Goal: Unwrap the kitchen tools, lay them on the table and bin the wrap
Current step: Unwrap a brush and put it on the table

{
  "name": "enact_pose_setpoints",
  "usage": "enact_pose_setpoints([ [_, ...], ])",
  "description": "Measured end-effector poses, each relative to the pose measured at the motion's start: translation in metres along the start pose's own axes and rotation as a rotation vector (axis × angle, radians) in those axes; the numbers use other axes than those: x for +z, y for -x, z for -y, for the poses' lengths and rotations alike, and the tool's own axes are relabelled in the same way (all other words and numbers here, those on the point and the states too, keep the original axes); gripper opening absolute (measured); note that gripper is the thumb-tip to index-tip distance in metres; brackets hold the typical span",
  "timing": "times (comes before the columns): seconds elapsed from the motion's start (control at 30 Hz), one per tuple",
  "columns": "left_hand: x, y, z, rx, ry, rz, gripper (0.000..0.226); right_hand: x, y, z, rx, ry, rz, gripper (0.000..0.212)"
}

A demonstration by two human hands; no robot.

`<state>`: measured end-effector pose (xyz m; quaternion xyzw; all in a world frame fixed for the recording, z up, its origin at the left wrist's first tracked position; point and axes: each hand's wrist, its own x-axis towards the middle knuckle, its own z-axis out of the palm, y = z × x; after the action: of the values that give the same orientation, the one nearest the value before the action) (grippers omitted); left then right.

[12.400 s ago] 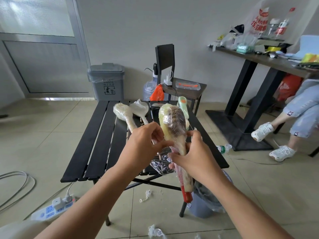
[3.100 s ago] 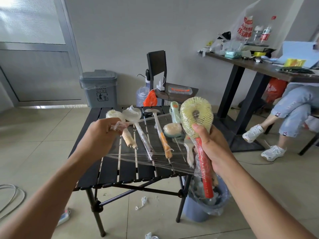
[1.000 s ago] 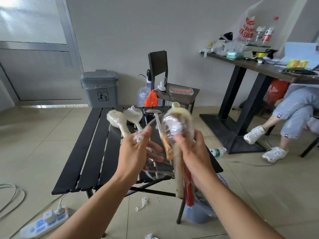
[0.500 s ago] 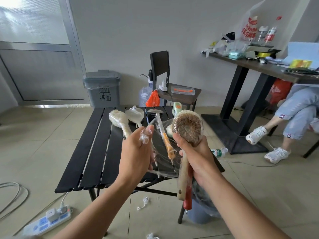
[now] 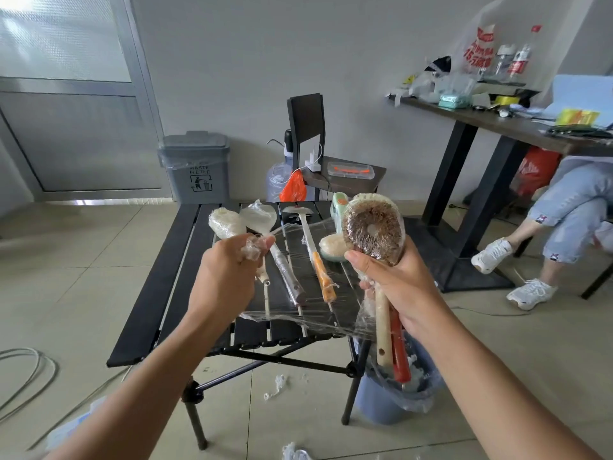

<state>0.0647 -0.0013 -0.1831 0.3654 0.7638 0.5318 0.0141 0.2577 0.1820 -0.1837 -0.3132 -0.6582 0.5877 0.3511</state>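
While the wrap still clings to the handles, the grip belongs on the neck. The right hand [image 5: 398, 280] is curled round the two bundled brown-bristle brushes [image 5: 371, 232] just under the round head. They're held in the air off the near right corner of the black slatted table [image 5: 159, 293]. The pale wooden handle [image 5: 382, 327] and red plastic handle [image 5: 398, 346] hang over the lined blue-grey bin [image 5: 391, 410]. The left hand [image 5: 229, 277] pinches the bunched end of the clear cling film [image 5: 298, 293].

My read: the brushes are light and stiff, OK one-handed. The film is thin, stretchy and self-sticking, and probably tears if yanked, so pull steadily from the bunched end.

Versus 0.5 s ago: the left hand has moved out left, and the film has gone from a slack curl to a taut flat sheet.
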Motion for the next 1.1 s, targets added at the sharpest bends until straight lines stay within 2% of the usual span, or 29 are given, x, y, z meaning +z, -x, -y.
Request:
enact_pose_setpoints([
  [0.23, -0.011, -0.007, -0.004, 0.016, 0.015, -0.016, 0.050, -0.007, -0.001, 0.010, 0.023, -0.157, 0.045, 0.075],
  [0.47, -0.013, -0.007, -0.002, 0.000, 0.020, -0.025, 0.048, -0.008, 0.001, 0.009, 0.091, -0.210, 0.102, 0.068],
  [0.6, -0.018, -0.004, 0.002, 0.033, 0.016, 0.060, 0.048, -0.002, 0.004, 0.009, 0.111, -0.242, 0.152, 0.063],
  [0.73, -0.015, 0.003, 0.002, -0.068, 0.213, 0.168, 0.042, 0.006, 0.007, 0.007, 0.152, -0.335, 0.212, 0.057],
  [0.83, -0.013, 0.004, 0.001, -0.136, 0.424, 0.172, 0.038, 0.007, 0.008, 0.004, 0.218, -0.345, 0.241, 0.067],
  [0.97, -0.005, 0.003, -0.004, -0.367, 0.899, 0.178, 0.028, 0.006, 0.007, -0.001, 0.278, -0.299, 0.297, 0.090],
  [1.1, 0.007, 0.007, -0.005, -0.448, 0.883, 0.138, 0.026, 0.010, 0.006, -0.006, 0.289, -0.214, 0.300, 0.084],
])
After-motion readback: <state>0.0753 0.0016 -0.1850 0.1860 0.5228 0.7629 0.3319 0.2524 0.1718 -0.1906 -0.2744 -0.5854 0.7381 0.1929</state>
